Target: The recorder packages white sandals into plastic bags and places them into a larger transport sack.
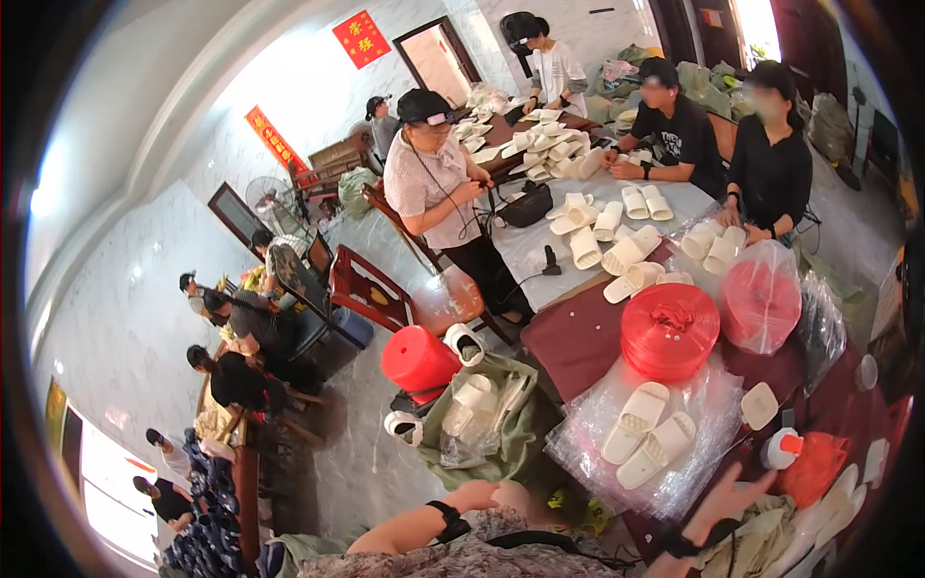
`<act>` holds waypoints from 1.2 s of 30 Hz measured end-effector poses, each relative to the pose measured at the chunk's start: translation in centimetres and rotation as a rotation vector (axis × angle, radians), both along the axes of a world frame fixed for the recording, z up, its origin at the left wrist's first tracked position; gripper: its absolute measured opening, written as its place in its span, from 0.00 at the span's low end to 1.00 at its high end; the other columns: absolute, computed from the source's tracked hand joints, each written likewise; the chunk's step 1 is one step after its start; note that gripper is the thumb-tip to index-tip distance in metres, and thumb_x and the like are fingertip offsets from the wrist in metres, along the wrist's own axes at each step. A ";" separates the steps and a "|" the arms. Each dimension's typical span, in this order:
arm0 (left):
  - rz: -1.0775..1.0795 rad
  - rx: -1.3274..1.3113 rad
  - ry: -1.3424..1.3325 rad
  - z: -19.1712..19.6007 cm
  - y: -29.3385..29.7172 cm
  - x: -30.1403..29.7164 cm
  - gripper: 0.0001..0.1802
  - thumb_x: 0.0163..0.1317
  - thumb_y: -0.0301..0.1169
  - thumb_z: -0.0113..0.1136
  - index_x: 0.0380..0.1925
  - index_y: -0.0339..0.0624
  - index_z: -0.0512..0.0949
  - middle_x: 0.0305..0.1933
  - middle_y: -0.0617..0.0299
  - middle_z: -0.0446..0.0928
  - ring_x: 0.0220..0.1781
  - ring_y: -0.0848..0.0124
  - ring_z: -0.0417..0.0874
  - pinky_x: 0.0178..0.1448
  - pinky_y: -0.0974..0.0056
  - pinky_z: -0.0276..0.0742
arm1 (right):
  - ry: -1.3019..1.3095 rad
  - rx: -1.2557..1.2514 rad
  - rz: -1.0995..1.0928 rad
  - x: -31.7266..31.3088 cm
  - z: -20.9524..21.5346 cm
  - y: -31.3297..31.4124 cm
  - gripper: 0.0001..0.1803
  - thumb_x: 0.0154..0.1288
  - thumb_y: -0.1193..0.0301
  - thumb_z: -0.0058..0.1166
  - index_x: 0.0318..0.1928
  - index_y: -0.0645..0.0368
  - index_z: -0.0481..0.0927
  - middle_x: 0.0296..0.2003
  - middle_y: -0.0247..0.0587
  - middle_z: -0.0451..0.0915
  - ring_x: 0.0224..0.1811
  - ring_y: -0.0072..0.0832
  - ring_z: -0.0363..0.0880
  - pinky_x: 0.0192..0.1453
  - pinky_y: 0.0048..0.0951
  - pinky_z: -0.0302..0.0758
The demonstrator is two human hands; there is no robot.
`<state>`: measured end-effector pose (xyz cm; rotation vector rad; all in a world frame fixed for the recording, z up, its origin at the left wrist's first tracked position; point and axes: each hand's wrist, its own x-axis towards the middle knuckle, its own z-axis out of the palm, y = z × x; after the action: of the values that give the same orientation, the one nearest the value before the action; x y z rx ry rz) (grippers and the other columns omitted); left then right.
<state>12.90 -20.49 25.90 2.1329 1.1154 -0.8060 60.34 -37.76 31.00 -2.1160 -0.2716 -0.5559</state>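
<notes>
My right hand (723,503) is over the dark red table at the lower right, empty, its fingers spread apart. It is nearest to a stack of clear plastic bags (568,445), on which a pair of cream slippers, a left slipper (636,421) and a right slipper (656,450), lies side by side. My left hand (511,498) is close to my body, beside a green sack (535,433) holding plastic-wrapped slippers (472,409). Its fingers are not clearly visible. A single cream slipper (759,407) lies near a white bottle with a red top (781,448).
A big red roll (670,332) and a plastic-wrapped red roll (761,303) stand behind the bags. A red plastic bag (814,467) lies at the right. Loose slippers (631,250) cover the far table, with several people around it. A red stool (419,358) and wooden chair (448,294) stand left.
</notes>
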 end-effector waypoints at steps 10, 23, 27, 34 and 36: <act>0.694 0.043 -0.082 -9.8 -3.4 -14.1 0.35 0.57 0.54 0.62 0.60 0.45 0.74 0.57 0.46 0.77 0.60 0.50 0.76 0.62 0.52 0.73 | 0.294 0.603 0.931 -9.5 8.8 24.6 0.22 0.66 0.76 0.54 0.60 0.59 0.70 0.58 0.39 0.71 0.59 0.27 0.69 0.61 0.31 0.69; 1.215 -0.070 -0.256 -15.2 -9.0 -20.6 0.33 0.54 0.51 0.67 0.54 0.40 0.77 0.46 0.46 0.82 0.48 0.53 0.84 0.53 0.55 0.78 | 0.496 0.047 1.235 -21.3 -2.0 48.8 0.16 0.58 0.74 0.61 0.48 0.63 0.79 0.43 0.44 0.81 0.40 0.28 0.80 0.47 0.29 0.77; 1.387 -0.073 -0.473 -15.4 -9.4 -19.6 0.23 0.63 0.38 0.64 0.53 0.35 0.77 0.41 0.52 0.83 0.45 0.64 0.83 0.50 0.63 0.77 | 0.862 0.131 0.825 -17.4 -10.7 55.3 0.15 0.58 0.74 0.58 0.46 0.65 0.80 0.41 0.45 0.82 0.44 0.34 0.81 0.52 0.32 0.76; 1.535 0.045 -0.415 -15.4 -18.8 -19.8 0.21 0.62 0.38 0.64 0.47 0.31 0.79 0.47 0.47 0.83 0.52 0.59 0.83 0.57 0.59 0.76 | 0.239 -0.315 1.194 -22.3 -14.8 62.7 0.17 0.54 0.71 0.58 0.46 0.59 0.80 0.46 0.49 0.80 0.51 0.46 0.77 0.56 0.39 0.74; 1.601 -0.064 -0.330 -15.9 -20.5 -18.3 0.22 0.62 0.38 0.64 0.49 0.31 0.79 0.49 0.47 0.82 0.54 0.59 0.82 0.58 0.60 0.76 | 0.074 -0.451 1.375 -21.5 -16.5 65.6 0.22 0.55 0.72 0.59 0.52 0.59 0.77 0.55 0.49 0.75 0.57 0.48 0.73 0.60 0.42 0.72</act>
<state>-5.45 -40.98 9.98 0.6876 1.9492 0.2676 38.87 27.80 14.54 -1.7802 -1.7251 0.4417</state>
